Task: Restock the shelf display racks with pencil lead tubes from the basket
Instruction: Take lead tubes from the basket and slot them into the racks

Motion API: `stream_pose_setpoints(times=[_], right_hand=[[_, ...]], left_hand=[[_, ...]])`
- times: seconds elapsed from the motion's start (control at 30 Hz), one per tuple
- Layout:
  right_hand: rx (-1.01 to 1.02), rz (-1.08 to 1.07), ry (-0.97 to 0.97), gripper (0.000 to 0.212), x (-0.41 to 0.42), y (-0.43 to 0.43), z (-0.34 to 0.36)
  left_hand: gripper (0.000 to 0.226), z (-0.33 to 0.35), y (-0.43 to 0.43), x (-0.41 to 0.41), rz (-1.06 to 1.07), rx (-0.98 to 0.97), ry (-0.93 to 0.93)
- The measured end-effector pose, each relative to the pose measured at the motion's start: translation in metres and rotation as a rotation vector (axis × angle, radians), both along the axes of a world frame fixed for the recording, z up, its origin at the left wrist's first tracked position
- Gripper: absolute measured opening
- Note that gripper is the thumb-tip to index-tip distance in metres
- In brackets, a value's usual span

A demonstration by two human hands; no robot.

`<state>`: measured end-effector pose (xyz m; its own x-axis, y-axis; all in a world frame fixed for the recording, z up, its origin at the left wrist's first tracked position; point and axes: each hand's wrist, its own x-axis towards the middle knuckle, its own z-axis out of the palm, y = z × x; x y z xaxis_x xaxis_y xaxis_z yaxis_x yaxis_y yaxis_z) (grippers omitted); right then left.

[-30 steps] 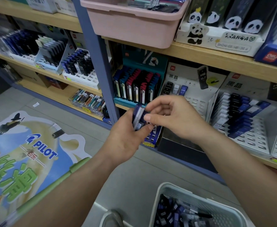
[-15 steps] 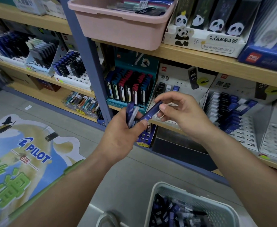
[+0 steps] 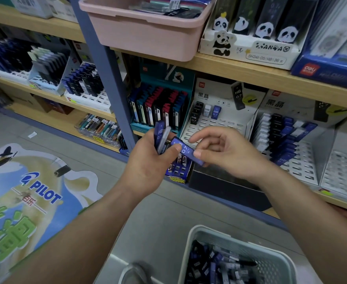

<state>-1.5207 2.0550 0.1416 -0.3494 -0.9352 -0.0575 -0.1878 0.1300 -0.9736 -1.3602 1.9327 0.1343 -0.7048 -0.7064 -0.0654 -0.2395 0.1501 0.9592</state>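
My left hand (image 3: 148,162) grips a small bunch of pencil lead tubes (image 3: 161,135), blue and grey, held upright in front of the shelf. My right hand (image 3: 226,152) pinches one blue tube marked 0.7 (image 3: 186,151) between thumb and fingers, its other end still against the left thumb. Behind the hands stands a white slotted display rack (image 3: 215,121) with only a few tubes at its top left. A fuller white rack (image 3: 287,138) with black, white and blue tubes stands to its right. The grey basket (image 3: 275,257) at the bottom holds several more tubes.
A teal rack (image 3: 158,107) of dark lead cases sits left of the white rack, beside a blue shelf upright (image 3: 109,78). A pink tub (image 3: 146,31) and a panda display box (image 3: 248,50) stand on the shelf above. A Pilot floor sticker (image 3: 24,193) lies at left.
My right hand has drawn one blue tube out of the bunch and lowered it slightly. The view has shifted a little closer to the shelf.
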Motion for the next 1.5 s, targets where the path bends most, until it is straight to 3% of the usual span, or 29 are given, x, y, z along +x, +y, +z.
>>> stream_pose_setpoints(times=[0.17, 0.2, 0.3, 0.4, 0.57, 0.67, 0.97, 1.17, 1.33, 1.5], right_hand=[[0.005, 0.034, -0.034, 0.068, 0.007, 0.006, -0.010], [-0.002, 0.039, -0.037, 0.069, 0.007, 0.007, -0.010], [-0.011, -0.056, -0.010, 0.047, 0.002, 0.009, -0.010], [0.008, -0.324, 0.112, 0.026, -0.022, 0.007, -0.014], [-0.033, -0.576, 0.438, 0.017, -0.070, -0.023, -0.022], [0.027, -0.594, 0.572, 0.017, -0.085, -0.045, -0.028], [0.117, -0.667, 0.616, 0.023, -0.106, -0.059, -0.048], [0.114, -0.597, 0.672, 0.020, -0.107, -0.057, -0.052], [0.112, -0.493, 0.869, 0.026, -0.108, -0.059, -0.055], [0.262, -0.390, 0.902, 0.036, -0.111, -0.061, -0.064]], left_hand=[[0.017, -0.001, 0.007, -0.007, -0.026, 0.003, -0.021], [0.017, 0.000, 0.008, -0.008, -0.030, 0.011, -0.025], [0.011, 0.000, 0.008, -0.009, -0.048, 0.016, -0.072], [0.010, -0.002, 0.007, -0.009, -0.055, 0.022, -0.131], [0.015, -0.003, 0.009, -0.009, -0.103, 0.064, -0.136], [0.016, -0.003, 0.010, -0.010, -0.113, 0.143, -0.122], [0.005, -0.005, 0.006, -0.012, -0.095, 0.245, -0.068], [0.012, -0.006, 0.003, -0.011, -0.088, 0.256, -0.068], [0.014, 0.002, 0.003, -0.005, -0.128, 0.253, -0.042], [0.016, 0.008, 0.005, -0.001, -0.129, 0.363, -0.009]])
